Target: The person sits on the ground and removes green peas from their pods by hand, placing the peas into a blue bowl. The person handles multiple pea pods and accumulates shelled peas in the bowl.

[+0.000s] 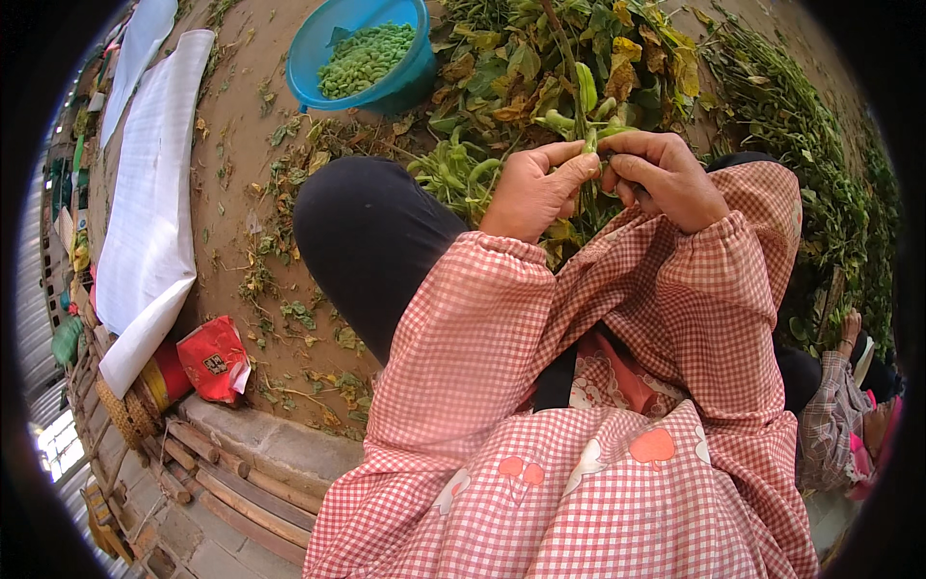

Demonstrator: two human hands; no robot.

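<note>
Between my knees, my left hand (546,184) pinches a green pod (590,140) against the upright stem (565,43) of a soybean plant. My right hand (662,174) is close beside it with curled fingers at the same plant; what lies between its fingertips is hidden. More pods (557,121) hang on the stem just above both hands. Under the plant is a heap of leafy, partly yellowed soybean plants (506,72). Loose-looking green pods (456,170) show beside my left knee (362,210). Beyond that knee a blue plastic basin (293,69) holds shelled green beans (369,58).
More cut plants (781,108) lie along the right. At the lower right another person's checked sleeve (828,420) and hand (852,326) show. White sheeting (148,188), a crumpled red bag (213,358), wooden poles (253,499) and a concrete edge (268,441) are on the left.
</note>
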